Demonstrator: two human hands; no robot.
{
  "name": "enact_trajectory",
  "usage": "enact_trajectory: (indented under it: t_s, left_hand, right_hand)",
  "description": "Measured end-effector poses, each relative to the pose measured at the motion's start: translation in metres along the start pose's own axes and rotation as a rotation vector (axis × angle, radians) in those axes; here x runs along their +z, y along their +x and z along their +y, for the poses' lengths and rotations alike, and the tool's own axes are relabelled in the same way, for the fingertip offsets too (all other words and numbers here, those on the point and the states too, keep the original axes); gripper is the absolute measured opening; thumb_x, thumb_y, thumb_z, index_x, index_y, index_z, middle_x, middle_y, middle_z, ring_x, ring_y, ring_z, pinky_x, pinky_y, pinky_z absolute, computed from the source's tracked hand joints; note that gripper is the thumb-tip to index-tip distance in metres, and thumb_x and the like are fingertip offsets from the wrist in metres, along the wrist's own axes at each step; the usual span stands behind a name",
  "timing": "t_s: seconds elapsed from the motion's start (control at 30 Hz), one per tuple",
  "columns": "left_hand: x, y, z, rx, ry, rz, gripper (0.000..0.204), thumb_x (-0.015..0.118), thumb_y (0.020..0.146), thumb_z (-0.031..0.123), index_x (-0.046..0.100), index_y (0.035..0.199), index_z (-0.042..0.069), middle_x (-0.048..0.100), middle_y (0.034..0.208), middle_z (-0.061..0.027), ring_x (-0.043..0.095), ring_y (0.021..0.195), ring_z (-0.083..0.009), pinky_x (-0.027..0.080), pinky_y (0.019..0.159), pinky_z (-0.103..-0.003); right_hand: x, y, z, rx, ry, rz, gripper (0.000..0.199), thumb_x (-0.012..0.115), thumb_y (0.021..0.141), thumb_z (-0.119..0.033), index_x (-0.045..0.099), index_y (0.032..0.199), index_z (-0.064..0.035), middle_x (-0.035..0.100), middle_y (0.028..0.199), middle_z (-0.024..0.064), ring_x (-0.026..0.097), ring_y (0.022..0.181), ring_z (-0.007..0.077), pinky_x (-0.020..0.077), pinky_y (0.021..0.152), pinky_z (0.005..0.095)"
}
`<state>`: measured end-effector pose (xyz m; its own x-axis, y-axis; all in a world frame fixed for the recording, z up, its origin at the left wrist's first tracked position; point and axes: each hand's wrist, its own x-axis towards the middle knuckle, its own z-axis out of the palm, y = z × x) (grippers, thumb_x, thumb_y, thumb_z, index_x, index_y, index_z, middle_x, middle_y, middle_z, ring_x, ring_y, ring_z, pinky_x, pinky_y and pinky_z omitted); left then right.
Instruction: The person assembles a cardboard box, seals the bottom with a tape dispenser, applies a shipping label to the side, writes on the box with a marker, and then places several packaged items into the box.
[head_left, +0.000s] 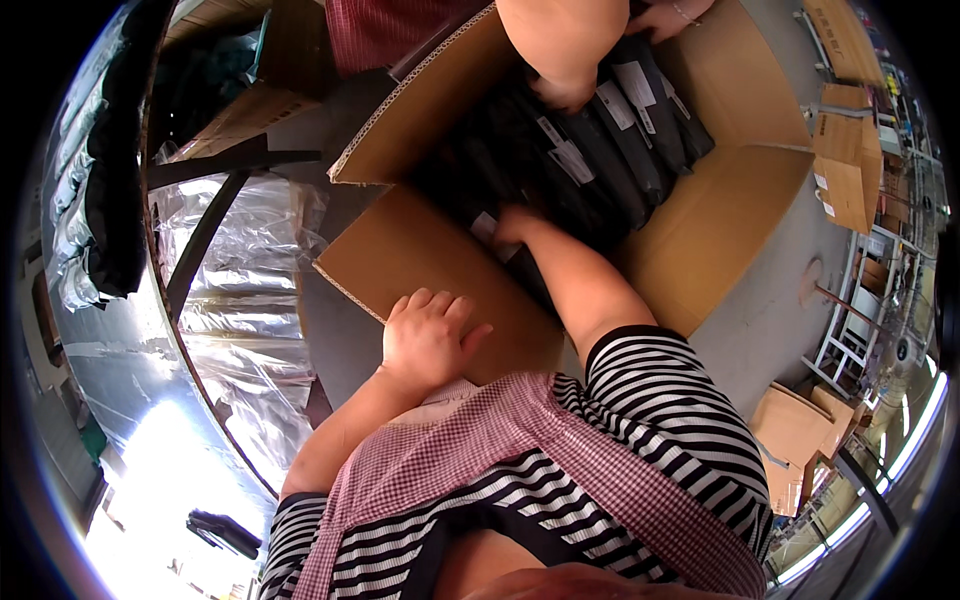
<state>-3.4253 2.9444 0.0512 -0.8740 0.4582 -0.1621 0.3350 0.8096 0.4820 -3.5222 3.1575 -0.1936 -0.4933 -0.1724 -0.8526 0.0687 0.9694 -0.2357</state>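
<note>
1. I saw my left hand (428, 338) lying flat on the near flap (420, 255) of a big cardboard box (720, 215). Its fingers were a little curled and held nothing.
2. My right hand (512, 225) reached down into the box. It touched the dark packets (600, 150) with white labels. I could not tell if it gripped one.
3. The packets stood in rows inside the box.
4. Another person's hand (562, 92) pressed on the packets from the far side.
5. Clear plastic sheet (235, 290) lay to my left.
</note>
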Motion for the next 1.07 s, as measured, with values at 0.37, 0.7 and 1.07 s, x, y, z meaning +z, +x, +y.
enact_trajectory:
  t_s: [0.37, 0.7, 1.07]
  left_hand:
    - [0.001, 0.007, 0.011, 0.018, 0.003, 0.021, 0.035, 0.074, 0.074, 0.036, 0.067, 0.097, 0.011, 0.064, 0.084, -0.0025, 0.060, 0.080, -0.0225, 0.049, 0.071, -0.036]
    - [0.009, -0.006, 0.006, -0.026, -0.031, -0.021, 0.035, 0.073, 0.075, 0.036, 0.066, 0.095, 0.008, 0.063, 0.084, -0.0040, 0.060, 0.082, -0.0236, 0.048, 0.070, -0.037]
    - [0.002, 0.013, 0.022, 0.023, -0.076, -0.097, 0.036, 0.074, 0.074, 0.038, 0.067, 0.096, 0.011, 0.065, 0.080, -0.0059, 0.061, 0.079, -0.0265, 0.049, 0.069, -0.039]
  right_hand:
    - [0.002, 0.029, 0.004, 0.004, -0.308, -0.209, 0.051, 0.074, 0.079, -0.043, 0.069, 0.115, -0.0077, 0.065, 0.122, 0.0116, 0.060, 0.115, 0.0238, 0.0491, 0.092, 0.0352]
    - [-0.004, 0.022, -0.031, 0.057, -1.000, -0.415, 0.046, 0.073, 0.081, -0.041, 0.069, 0.113, -0.0081, 0.067, 0.119, 0.0089, 0.063, 0.111, 0.0211, 0.0504, 0.093, 0.0363]
    - [0.052, -0.025, 0.096, 0.155, 0.354, -0.259, 0.112, 0.077, 0.064, -0.065, 0.030, 0.151, -0.0126, 0.043, 0.146, 0.0196, 0.044, 0.134, 0.0281, 0.0354, 0.111, 0.0356]
